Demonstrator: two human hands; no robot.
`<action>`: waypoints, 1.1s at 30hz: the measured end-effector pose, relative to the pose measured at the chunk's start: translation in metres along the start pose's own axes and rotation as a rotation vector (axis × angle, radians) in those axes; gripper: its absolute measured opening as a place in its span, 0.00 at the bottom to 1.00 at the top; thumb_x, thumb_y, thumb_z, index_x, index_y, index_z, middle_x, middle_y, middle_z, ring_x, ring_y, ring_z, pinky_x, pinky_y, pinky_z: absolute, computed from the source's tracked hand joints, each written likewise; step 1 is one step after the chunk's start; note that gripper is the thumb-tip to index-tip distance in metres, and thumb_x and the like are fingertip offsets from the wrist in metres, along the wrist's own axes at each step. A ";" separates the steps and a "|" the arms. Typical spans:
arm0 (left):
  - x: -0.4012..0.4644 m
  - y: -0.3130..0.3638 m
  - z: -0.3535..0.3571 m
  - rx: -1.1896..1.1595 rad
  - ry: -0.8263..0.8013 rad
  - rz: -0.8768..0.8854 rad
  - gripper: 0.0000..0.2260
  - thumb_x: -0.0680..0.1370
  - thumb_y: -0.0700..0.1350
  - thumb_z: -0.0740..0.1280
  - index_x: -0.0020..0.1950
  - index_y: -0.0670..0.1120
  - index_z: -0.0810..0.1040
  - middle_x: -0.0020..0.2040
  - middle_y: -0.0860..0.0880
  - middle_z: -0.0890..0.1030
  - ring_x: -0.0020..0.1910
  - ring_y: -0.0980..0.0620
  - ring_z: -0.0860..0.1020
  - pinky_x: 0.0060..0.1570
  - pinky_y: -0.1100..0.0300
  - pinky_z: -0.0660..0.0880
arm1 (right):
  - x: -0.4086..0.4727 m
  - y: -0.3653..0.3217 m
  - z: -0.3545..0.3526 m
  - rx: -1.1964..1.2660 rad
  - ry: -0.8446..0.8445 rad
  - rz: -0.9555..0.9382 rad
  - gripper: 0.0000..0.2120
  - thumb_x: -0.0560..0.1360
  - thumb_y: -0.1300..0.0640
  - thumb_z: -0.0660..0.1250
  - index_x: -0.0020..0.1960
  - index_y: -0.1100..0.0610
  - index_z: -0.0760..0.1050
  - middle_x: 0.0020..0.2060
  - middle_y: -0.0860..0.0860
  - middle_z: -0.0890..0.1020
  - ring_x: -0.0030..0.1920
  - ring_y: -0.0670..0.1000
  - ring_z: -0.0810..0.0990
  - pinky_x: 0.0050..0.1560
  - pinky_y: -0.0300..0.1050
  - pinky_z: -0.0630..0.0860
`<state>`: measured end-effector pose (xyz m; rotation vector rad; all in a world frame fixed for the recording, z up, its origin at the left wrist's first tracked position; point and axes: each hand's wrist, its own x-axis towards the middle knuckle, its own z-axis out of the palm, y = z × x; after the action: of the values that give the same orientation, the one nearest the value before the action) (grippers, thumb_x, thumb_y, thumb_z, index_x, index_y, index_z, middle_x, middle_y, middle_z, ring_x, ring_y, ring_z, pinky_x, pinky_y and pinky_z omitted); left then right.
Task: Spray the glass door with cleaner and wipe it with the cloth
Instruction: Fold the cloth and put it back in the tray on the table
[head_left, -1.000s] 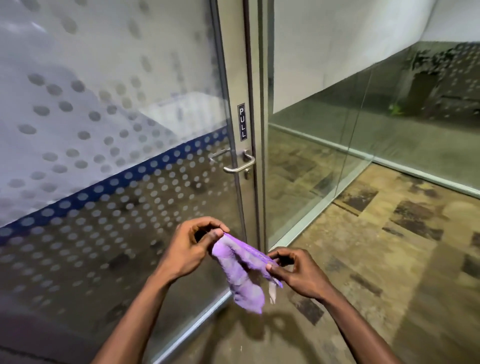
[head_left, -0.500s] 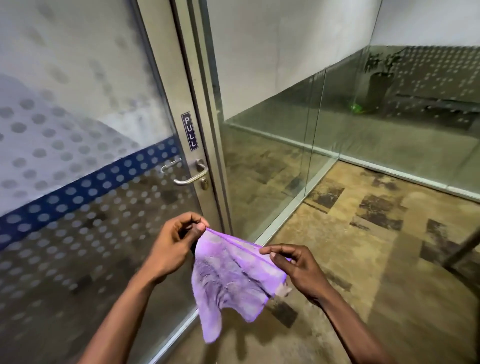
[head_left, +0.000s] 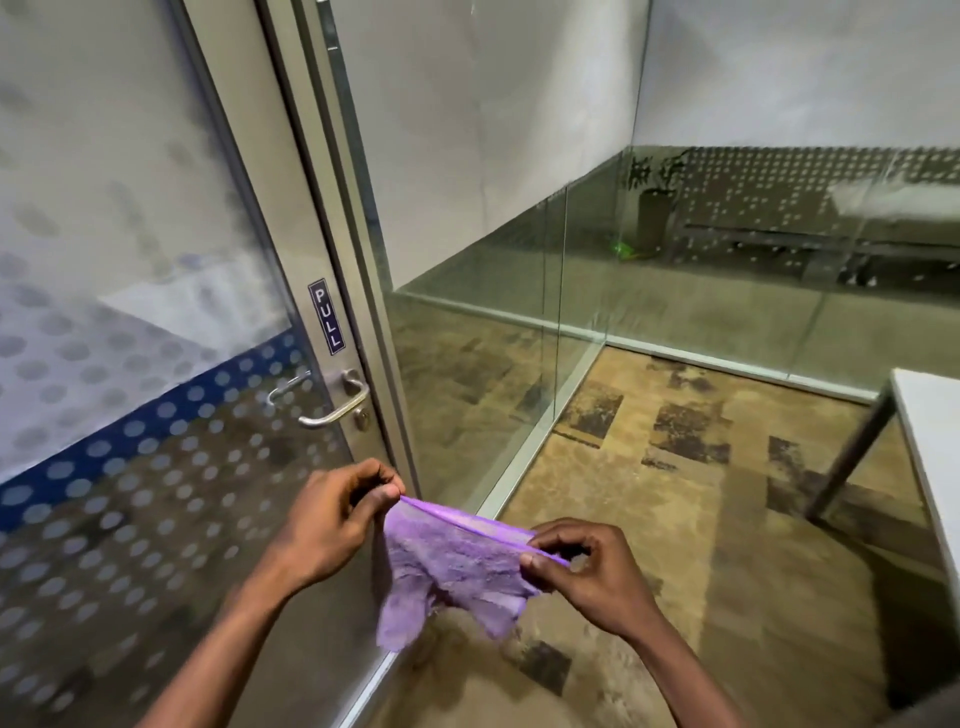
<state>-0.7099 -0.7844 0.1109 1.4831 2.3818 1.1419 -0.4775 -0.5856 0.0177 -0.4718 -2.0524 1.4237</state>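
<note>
A purple cloth (head_left: 452, 566) hangs spread between my two hands, its top edge pulled taut. My left hand (head_left: 332, 525) pinches the cloth's left corner just in front of the door frame. My right hand (head_left: 587, 566) pinches the right corner, lower and to the right. The glass door (head_left: 130, 338) fills the left side, frosted with grey dots and a blue dotted band. It has a metal lever handle (head_left: 332, 405) and a "PULL" label (head_left: 326, 323). No spray bottle is in view.
A fixed glass partition (head_left: 493, 338) runs from the door frame to the right and turns a corner. Patchy brown carpet (head_left: 675, 493) covers the floor. A white table edge (head_left: 930, 441) on a metal leg stands at the right.
The cloth has gone from bunched to spread out between my hands, its top edge now stretched tight. My view has swung to the right, so the door handle sits further left.
</note>
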 end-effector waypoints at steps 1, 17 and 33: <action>0.000 -0.004 0.000 0.021 -0.018 0.014 0.07 0.78 0.50 0.66 0.42 0.53 0.81 0.39 0.55 0.86 0.39 0.52 0.83 0.44 0.52 0.79 | -0.001 -0.003 -0.002 -0.026 -0.016 0.018 0.02 0.73 0.60 0.80 0.41 0.56 0.88 0.40 0.49 0.88 0.37 0.45 0.84 0.39 0.47 0.79; 0.012 -0.041 0.056 -0.472 -0.206 -0.084 0.06 0.83 0.42 0.67 0.47 0.46 0.80 0.36 0.53 0.83 0.37 0.59 0.78 0.43 0.62 0.76 | -0.044 -0.022 -0.028 -0.142 0.104 0.187 0.08 0.76 0.60 0.77 0.47 0.46 0.85 0.38 0.48 0.87 0.26 0.47 0.78 0.31 0.37 0.74; -0.025 0.127 0.217 -0.617 -0.071 -0.080 0.04 0.79 0.44 0.71 0.46 0.50 0.85 0.41 0.60 0.88 0.40 0.63 0.85 0.41 0.64 0.81 | -0.088 -0.019 -0.053 -0.011 0.661 0.346 0.14 0.78 0.61 0.73 0.42 0.42 0.86 0.40 0.39 0.89 0.37 0.37 0.85 0.38 0.35 0.79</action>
<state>-0.5060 -0.6580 0.0322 1.1745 1.7751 1.5761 -0.3753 -0.6057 0.0255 -1.1707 -1.4854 1.2127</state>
